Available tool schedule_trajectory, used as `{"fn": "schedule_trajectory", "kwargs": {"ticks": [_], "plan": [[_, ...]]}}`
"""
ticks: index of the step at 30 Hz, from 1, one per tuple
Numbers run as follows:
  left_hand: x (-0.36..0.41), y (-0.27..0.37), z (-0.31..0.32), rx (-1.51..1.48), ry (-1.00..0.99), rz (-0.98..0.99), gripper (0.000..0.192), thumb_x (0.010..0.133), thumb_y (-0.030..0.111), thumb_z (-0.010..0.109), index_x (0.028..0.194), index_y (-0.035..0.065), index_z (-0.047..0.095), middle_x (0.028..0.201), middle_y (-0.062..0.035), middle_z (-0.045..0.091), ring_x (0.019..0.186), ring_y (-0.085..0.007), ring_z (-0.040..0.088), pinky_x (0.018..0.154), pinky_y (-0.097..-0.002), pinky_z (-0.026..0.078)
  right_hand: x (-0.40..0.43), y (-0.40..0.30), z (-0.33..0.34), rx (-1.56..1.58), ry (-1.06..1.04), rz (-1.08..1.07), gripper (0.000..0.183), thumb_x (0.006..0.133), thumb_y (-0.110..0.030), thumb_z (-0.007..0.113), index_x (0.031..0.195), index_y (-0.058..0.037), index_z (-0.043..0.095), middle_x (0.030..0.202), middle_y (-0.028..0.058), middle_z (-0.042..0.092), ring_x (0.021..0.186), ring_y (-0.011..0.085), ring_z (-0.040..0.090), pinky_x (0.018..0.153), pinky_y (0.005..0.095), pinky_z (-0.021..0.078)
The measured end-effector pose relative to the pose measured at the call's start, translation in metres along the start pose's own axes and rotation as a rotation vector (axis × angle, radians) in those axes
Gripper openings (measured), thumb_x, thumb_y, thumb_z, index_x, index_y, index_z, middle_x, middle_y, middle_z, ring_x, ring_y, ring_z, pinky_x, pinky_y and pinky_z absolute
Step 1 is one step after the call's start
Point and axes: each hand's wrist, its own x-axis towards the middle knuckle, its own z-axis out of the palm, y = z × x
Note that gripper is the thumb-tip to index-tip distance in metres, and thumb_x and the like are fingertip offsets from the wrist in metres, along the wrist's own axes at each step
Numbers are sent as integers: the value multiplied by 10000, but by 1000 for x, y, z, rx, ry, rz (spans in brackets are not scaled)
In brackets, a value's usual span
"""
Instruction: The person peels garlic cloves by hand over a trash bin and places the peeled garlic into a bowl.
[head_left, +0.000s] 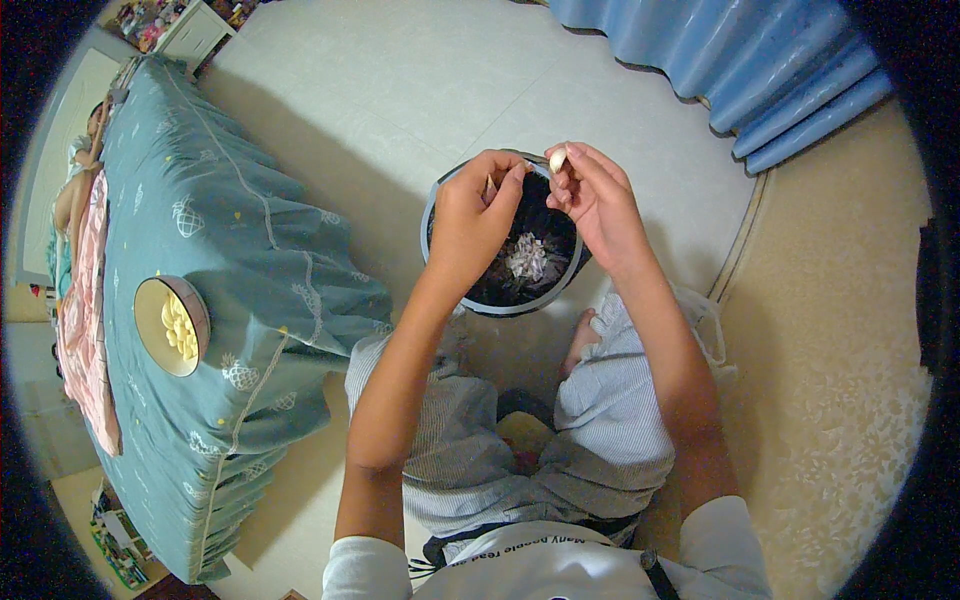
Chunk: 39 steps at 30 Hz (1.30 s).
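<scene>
My right hand (596, 202) pinches a pale garlic clove (557, 160) between thumb and fingertips, above the far rim of a round waste bin (425, 225). Close beside it, my left hand (476, 214) is curled, thumb against forefinger. A small garlic piece (490, 190) shows in its grip; whether it is a clove or only skin, I cannot tell. Beneath both hands the bin is lined with a black plastic bag (491, 289). Papery garlic skins (527, 257) lie in a heap inside it. To the left, a bowl (148, 330) holds several peeled garlic cloves (178, 326).
The bowl rests on a bed with a teal pineapple-print cover (262, 300). A person (86, 154) lies at its far side near a pink quilt (88, 322). A blue curtain (720, 60) hangs at upper right. A white plastic bag (701, 319) sits by my right leg.
</scene>
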Motion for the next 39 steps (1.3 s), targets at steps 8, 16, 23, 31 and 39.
{"fn": "schedule_trajectory", "kwargs": {"ticks": [8,16,23,31,39], "plan": [[-2,15,4,25,-7,40,131,831,98,605,927,10,618,583,-32,513,504,-61,403,459,-232,333,-1,-2,5,-109,14,-35,200,914,-205,521,971,-29,598,806,20,593,698,80,556,646,236,498],[-3,11,3,153,33,124,129,829,103,608,924,16,613,576,-75,531,467,-111,440,451,-255,356,-2,-1,7,-193,-9,-60,203,916,-188,510,973,-13,593,799,47,603,711,86,566,663,221,493],[-2,5,4,85,47,126,122,843,103,584,914,8,613,624,-88,571,468,-107,430,450,-264,350,-4,-3,8,-249,-87,-105,246,921,-137,477,1081,16,585,801,48,595,710,88,555,681,226,491],[-1,4,2,34,4,1,119,854,107,577,903,8,621,562,-69,506,475,-82,386,445,-260,321,-6,-6,9,-401,-115,-162,268,905,-88,480,1131,21,575,831,61,615,720,89,556,698,214,474],[-3,12,2,236,55,154,112,845,99,572,911,21,616,593,-129,552,459,-194,494,452,-312,372,-6,-1,10,-489,-90,-222,265,876,-52,535,1130,7,582,878,53,629,749,79,561,696,207,475]]}}
